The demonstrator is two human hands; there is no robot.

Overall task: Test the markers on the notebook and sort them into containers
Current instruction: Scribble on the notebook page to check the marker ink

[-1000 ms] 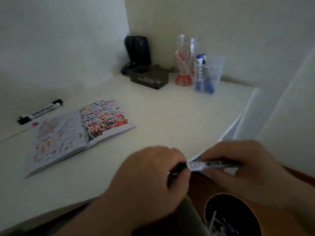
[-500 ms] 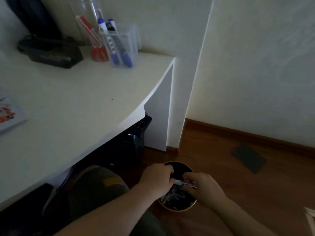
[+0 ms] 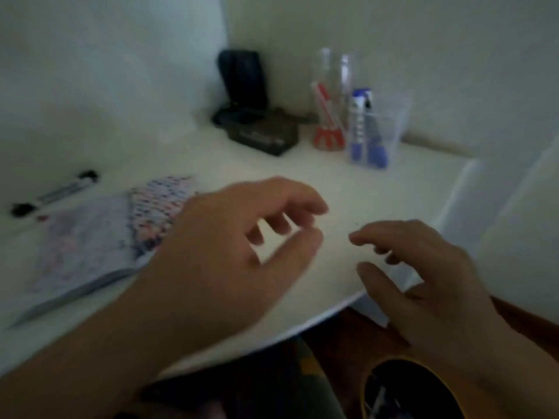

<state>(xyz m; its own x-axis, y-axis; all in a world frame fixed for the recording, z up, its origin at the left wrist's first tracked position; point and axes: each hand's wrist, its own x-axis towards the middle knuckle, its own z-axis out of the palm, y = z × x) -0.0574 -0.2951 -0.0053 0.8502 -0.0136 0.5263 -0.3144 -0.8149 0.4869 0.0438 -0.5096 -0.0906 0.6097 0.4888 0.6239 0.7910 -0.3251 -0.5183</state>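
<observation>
Both hands, left and right, hover apart, loosely open and holding nothing; one black marker lies beside one notebook; two clear containers stand behind.

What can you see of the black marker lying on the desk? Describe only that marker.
The black marker lies flat on the white desk, at the far left, just beyond the open notebook. Its barrel looks pale with dark print, too blurred to read, and both ends are black. It runs diagonally, right end farther back. Neither hand touches it; it appears capped.
</observation>
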